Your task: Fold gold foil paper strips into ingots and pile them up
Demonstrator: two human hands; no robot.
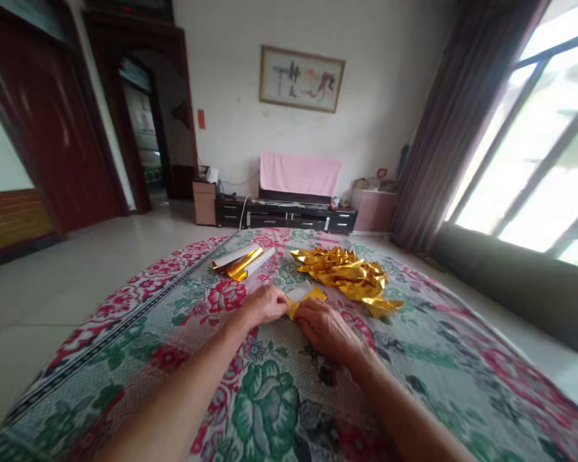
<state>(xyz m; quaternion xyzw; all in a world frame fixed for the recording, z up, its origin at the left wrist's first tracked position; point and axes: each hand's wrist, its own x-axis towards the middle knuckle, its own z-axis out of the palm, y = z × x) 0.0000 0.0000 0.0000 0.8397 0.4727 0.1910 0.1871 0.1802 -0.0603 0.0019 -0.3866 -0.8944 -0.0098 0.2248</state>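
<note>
A small sheet of gold paper with a white side (pixel 300 293) lies at the middle of the flowered cloth. My left hand (pixel 268 304) pinches its left edge, fingers closed. Against its lower right part, my right hand (pixel 324 326) has its fingers closed on the gold side. Just beyond, to the right, is a heap of folded gold foil pieces (pixel 349 273). Curled gold and white sheets (pixel 244 262) rest beyond my left hand. Both hands are close together, with the sheet between them.
The flowered tablecloth (pixel 264 404) covers a round-edged table. Past its far edge stand a low black cabinet (pixel 231 212) and a screen under a pink cloth (pixel 299 173). A curtain (pixel 443 128) and a window are at the right, doorways at the left.
</note>
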